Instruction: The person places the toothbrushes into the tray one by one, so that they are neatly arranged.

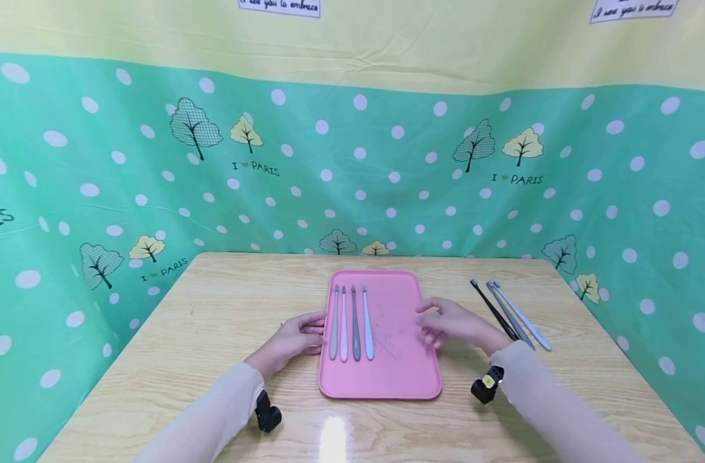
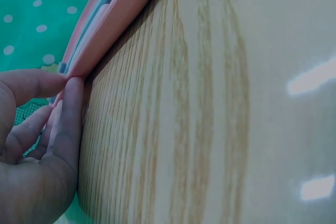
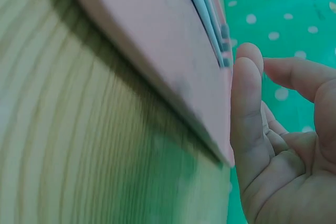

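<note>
A pink tray (image 1: 401,379) lies on the table with several toothbrushes side by side on its left half: a grey-green one (image 1: 334,331), a pink one (image 1: 344,331), a dark grey one (image 1: 355,331) and a light blue one (image 1: 368,331). My left hand (image 1: 291,341) pinches the tray's left rim; in the left wrist view, thumb and finger (image 2: 75,108) meet at the edge. My right hand (image 1: 453,321) hovers by the right rim with loosely bent fingers and nothing in them. The right wrist view shows its fingers (image 3: 245,108) beside the tray edge; contact cannot be told.
To the right of the tray, a black toothbrush (image 1: 494,308), a grey toothbrush (image 1: 510,314) and a white toothbrush (image 1: 523,315) lie slanted on the wooden table (image 1: 242,289), partly behind the right wrist. A green dotted curtain (image 1: 358,193) hangs around the table's back and sides.
</note>
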Action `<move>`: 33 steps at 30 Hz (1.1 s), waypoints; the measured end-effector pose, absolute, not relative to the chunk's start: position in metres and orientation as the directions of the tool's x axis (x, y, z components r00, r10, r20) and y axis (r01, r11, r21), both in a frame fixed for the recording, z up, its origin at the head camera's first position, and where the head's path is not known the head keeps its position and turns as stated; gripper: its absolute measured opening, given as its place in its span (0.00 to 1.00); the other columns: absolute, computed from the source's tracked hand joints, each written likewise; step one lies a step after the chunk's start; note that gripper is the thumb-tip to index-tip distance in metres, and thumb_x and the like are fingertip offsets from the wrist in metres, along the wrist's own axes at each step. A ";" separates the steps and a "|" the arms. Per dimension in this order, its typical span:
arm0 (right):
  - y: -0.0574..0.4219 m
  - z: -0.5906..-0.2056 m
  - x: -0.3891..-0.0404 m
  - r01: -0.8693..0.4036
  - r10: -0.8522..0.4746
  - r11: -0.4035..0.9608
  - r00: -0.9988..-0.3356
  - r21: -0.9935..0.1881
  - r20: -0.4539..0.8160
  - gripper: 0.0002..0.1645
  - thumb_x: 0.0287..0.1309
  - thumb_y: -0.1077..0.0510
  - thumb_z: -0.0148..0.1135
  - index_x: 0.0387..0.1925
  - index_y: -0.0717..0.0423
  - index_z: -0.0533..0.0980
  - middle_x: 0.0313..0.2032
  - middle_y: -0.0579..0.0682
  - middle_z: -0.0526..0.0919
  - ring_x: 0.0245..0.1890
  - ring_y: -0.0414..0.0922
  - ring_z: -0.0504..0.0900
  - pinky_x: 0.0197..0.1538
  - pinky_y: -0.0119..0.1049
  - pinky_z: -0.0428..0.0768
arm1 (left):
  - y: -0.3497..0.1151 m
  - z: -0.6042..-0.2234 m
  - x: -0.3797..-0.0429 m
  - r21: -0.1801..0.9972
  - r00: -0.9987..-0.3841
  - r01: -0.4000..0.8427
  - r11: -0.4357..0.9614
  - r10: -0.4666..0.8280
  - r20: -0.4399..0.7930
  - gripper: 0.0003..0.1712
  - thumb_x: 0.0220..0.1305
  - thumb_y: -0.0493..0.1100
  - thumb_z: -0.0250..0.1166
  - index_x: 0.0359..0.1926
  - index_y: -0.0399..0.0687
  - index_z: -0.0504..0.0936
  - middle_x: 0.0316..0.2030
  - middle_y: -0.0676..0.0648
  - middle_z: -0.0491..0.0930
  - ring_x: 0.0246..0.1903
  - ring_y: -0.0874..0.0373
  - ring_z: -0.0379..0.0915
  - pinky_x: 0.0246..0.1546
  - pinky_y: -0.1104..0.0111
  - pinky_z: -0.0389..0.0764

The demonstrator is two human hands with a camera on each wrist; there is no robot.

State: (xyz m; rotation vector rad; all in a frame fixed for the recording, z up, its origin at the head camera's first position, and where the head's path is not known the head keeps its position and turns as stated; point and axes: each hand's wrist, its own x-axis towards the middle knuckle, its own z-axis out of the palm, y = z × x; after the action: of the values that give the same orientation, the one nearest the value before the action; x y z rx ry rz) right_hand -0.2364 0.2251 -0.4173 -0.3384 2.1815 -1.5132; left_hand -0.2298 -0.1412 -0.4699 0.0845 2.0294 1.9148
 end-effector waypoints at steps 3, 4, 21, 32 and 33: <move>0.239 -0.415 -0.236 0.070 -0.416 0.390 -0.876 -0.918 -0.244 0.31 0.70 0.57 0.58 0.64 0.73 0.62 0.34 0.60 0.82 0.30 0.45 0.82 0.33 0.36 0.88 | -0.141 -0.469 -0.230 0.978 -0.939 -0.188 0.087 0.275 -0.205 0.37 0.62 0.26 0.64 0.72 0.35 0.65 0.59 0.37 0.72 0.51 0.50 0.78 0.50 0.60 0.86; 0.244 -0.414 -0.236 0.070 -0.408 0.399 -0.879 -0.914 -0.245 0.30 0.70 0.56 0.58 0.64 0.72 0.63 0.34 0.60 0.82 0.30 0.45 0.82 0.34 0.36 0.88 | -0.141 -0.469 -0.230 0.979 -0.939 -0.186 0.087 0.276 -0.203 0.37 0.62 0.26 0.64 0.72 0.35 0.65 0.59 0.37 0.72 0.51 0.50 0.78 0.50 0.60 0.86; 0.323 -0.404 -0.224 0.087 -0.256 0.511 -0.934 -0.855 -0.248 0.32 0.71 0.53 0.57 0.64 0.73 0.63 0.44 0.62 0.81 0.37 0.49 0.83 0.36 0.41 0.89 | -0.140 -0.466 -0.227 0.980 -0.934 -0.183 0.076 0.299 -0.197 0.37 0.63 0.26 0.64 0.72 0.33 0.63 0.61 0.34 0.71 0.51 0.49 0.77 0.51 0.59 0.86; 0.362 -0.411 -0.225 0.126 -0.199 0.535 -0.942 -0.835 -0.270 0.33 0.73 0.54 0.55 0.65 0.76 0.61 0.42 0.57 0.81 0.34 0.47 0.82 0.33 0.39 0.88 | -0.142 -0.467 -0.225 0.980 -0.936 -0.183 0.078 0.293 -0.198 0.37 0.63 0.26 0.64 0.72 0.34 0.63 0.61 0.33 0.71 0.52 0.48 0.77 0.51 0.59 0.86; 0.364 -0.412 -0.225 0.129 -0.189 0.544 -0.944 -0.829 -0.271 0.33 0.73 0.54 0.55 0.65 0.76 0.61 0.43 0.58 0.81 0.34 0.47 0.82 0.33 0.40 0.88 | -0.141 -0.467 -0.225 0.980 -0.935 -0.185 0.077 0.292 -0.200 0.37 0.63 0.26 0.64 0.72 0.34 0.63 0.61 0.34 0.70 0.52 0.48 0.77 0.51 0.59 0.86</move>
State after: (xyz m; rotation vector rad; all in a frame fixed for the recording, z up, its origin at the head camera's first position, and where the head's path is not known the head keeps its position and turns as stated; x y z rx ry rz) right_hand -0.2246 0.3637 -0.4116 -0.0494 2.4561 -1.3577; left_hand -0.2252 -0.1414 -0.4669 0.1060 2.0173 1.9210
